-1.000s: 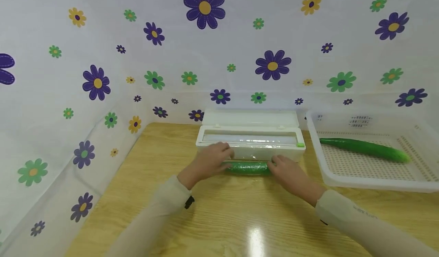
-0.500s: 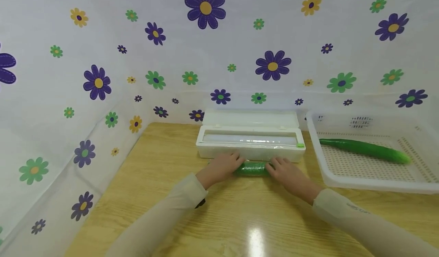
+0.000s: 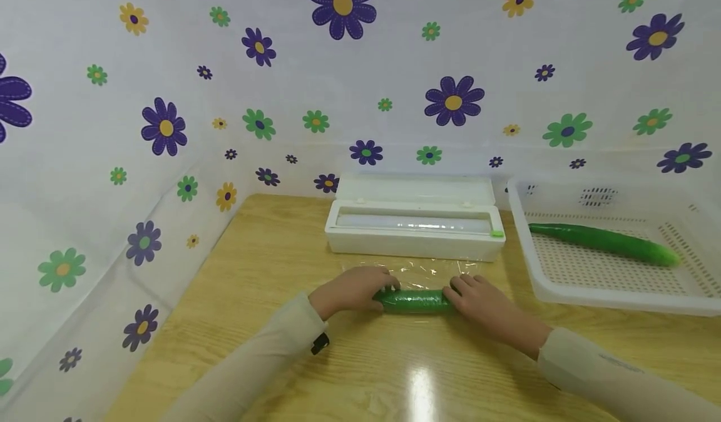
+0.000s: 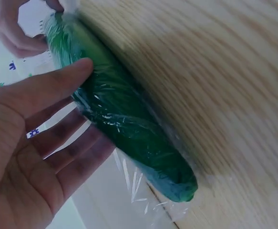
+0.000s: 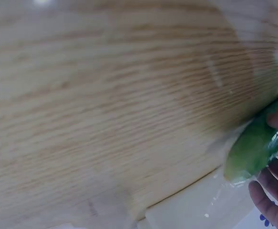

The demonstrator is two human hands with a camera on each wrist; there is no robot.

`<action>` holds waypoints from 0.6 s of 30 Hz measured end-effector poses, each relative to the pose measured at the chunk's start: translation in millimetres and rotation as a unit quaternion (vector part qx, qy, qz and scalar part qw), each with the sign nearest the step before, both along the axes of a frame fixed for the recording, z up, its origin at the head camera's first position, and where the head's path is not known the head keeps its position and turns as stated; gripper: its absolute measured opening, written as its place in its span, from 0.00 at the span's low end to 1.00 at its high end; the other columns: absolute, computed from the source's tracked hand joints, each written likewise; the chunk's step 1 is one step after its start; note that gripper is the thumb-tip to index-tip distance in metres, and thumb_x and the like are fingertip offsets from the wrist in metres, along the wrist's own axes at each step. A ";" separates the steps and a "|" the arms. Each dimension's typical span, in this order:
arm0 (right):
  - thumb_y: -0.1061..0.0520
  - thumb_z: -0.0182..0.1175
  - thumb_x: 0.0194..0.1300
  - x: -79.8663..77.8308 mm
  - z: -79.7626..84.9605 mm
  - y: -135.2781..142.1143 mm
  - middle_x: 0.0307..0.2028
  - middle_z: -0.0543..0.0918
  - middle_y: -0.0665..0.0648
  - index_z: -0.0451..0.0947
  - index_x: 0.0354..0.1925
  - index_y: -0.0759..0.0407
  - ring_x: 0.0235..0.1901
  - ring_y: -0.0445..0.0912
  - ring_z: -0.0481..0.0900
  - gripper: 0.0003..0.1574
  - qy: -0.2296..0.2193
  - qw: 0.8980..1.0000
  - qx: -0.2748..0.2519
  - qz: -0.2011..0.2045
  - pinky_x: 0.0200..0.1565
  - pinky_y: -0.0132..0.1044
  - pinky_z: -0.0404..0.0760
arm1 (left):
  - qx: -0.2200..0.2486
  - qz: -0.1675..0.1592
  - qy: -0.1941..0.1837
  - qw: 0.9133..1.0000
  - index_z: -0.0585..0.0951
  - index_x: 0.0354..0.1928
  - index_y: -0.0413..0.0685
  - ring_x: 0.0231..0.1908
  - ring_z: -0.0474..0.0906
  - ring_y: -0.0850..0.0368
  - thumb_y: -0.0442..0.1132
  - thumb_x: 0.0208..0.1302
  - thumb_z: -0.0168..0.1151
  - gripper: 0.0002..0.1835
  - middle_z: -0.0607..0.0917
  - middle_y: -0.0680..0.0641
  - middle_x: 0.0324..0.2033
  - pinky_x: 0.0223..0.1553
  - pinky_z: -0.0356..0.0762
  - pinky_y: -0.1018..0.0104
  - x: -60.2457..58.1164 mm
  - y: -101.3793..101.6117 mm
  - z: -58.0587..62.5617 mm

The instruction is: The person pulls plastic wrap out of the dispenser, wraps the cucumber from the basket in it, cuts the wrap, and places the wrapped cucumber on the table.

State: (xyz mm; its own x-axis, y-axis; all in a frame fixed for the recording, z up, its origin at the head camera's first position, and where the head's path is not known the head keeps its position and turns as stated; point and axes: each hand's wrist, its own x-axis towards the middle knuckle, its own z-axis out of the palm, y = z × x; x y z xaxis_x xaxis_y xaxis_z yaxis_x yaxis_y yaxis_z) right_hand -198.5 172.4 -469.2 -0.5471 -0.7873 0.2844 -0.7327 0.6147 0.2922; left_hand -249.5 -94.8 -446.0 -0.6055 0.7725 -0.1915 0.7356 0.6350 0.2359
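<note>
A green cucumber [image 3: 417,301] wrapped in clear cling film lies crosswise in front of a white cling film dispenser [image 3: 414,245]. My left hand [image 3: 356,288] holds its left part, the thumb on the near side and the fingers curved behind it. On the other end, my right hand [image 3: 485,306] grips it with thumb and fingers. In the left wrist view the film clings in creases round the cucumber [image 4: 129,119]. A loose stretch of clear film [image 3: 419,273] spreads between the cucumber and the dispenser.
The dispenser's lid [image 3: 414,190] stands raised, with a film roll [image 3: 417,223] inside and a green slider [image 3: 497,233] at its right end. To the right, a white plastic basket [image 3: 619,302] holds another cucumber [image 3: 614,245]. A flower-patterned sheet [image 3: 304,84] hangs behind the wooden table [image 3: 360,372].
Both hands have drawn the cucumber toward the person, away from the dispenser, and film now shows stretched between them. The left hand moved in along the cucumber earlier. The view has shifted slightly.
</note>
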 end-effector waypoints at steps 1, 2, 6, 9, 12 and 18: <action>0.64 0.70 0.48 2.5 2.2 0.4 0.36 0.77 0.58 0.73 0.41 0.63 0.37 0.49 0.78 0.22 -0.013 1.000 0.003 -0.002 0.37 0.40 0.80 | 0.001 -0.001 -0.010 1.000 0.78 0.53 0.49 0.44 0.78 0.60 0.40 0.54 0.69 0.22 0.82 0.51 0.45 0.49 0.76 0.66 0.8 0.0 0.7; 0.63 0.70 0.49 4.8 4.6 0.7 0.36 0.77 0.58 0.73 0.42 0.63 0.37 0.49 0.78 0.22 -0.027 1.000 0.005 -0.003 0.37 0.40 0.80 | -0.001 -0.003 -0.017 1.000 0.78 0.54 0.49 0.45 0.78 0.60 0.40 0.55 0.68 0.22 0.82 0.51 0.45 0.50 0.76 0.67 1.0 0.0 0.8; 0.58 0.72 0.48 10.1 14.2 0.5 0.38 0.79 0.58 0.75 0.44 0.65 0.39 0.50 0.79 0.26 -0.085 0.996 0.010 -0.013 0.39 0.42 0.81 | -0.012 -0.001 -0.041 0.999 0.78 0.55 0.49 0.45 0.78 0.60 0.39 0.57 0.66 0.21 0.82 0.51 0.47 0.50 0.76 0.67 2.8 0.8 3.1; 0.59 0.73 0.47 8.3 18.3 0.2 0.38 0.79 0.59 0.76 0.45 0.66 0.38 0.50 0.79 0.26 -0.121 0.992 0.002 -0.018 0.39 0.42 0.81 | -0.017 -0.002 -0.042 0.999 0.77 0.56 0.47 0.45 0.77 0.60 0.39 0.58 0.65 0.23 0.81 0.50 0.48 0.50 0.76 0.66 3.7 0.7 1.4; 0.59 0.72 0.47 4.8 19.0 1.2 0.38 0.79 0.59 0.77 0.46 0.67 0.37 0.50 0.78 0.27 -0.146 0.989 0.001 -0.024 0.40 0.43 0.80 | -0.023 0.005 -0.035 0.999 0.75 0.57 0.49 0.43 0.76 0.62 0.42 0.57 0.66 0.25 0.80 0.51 0.48 0.47 0.76 0.67 5.1 1.1 -2.3; 0.57 0.71 0.49 1.7 18.6 1.4 0.40 0.80 0.60 0.75 0.48 0.67 0.41 0.51 0.79 0.29 -0.145 0.989 0.014 -0.029 0.43 0.44 0.80 | -0.037 0.030 0.024 0.999 0.73 0.58 0.52 0.42 0.72 0.62 0.53 0.52 0.70 0.32 0.76 0.51 0.46 0.42 0.76 0.69 13.2 8.3 -5.5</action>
State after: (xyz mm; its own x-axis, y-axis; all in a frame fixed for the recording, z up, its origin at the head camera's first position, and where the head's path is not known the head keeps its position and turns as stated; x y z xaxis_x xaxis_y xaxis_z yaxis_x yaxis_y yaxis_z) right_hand -196.8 173.8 -450.6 -0.6469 -0.7576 0.0867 -0.7519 0.6527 0.0928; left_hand -236.3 -86.5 -451.5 -0.6598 0.7193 -0.2173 0.7050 0.6927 0.1521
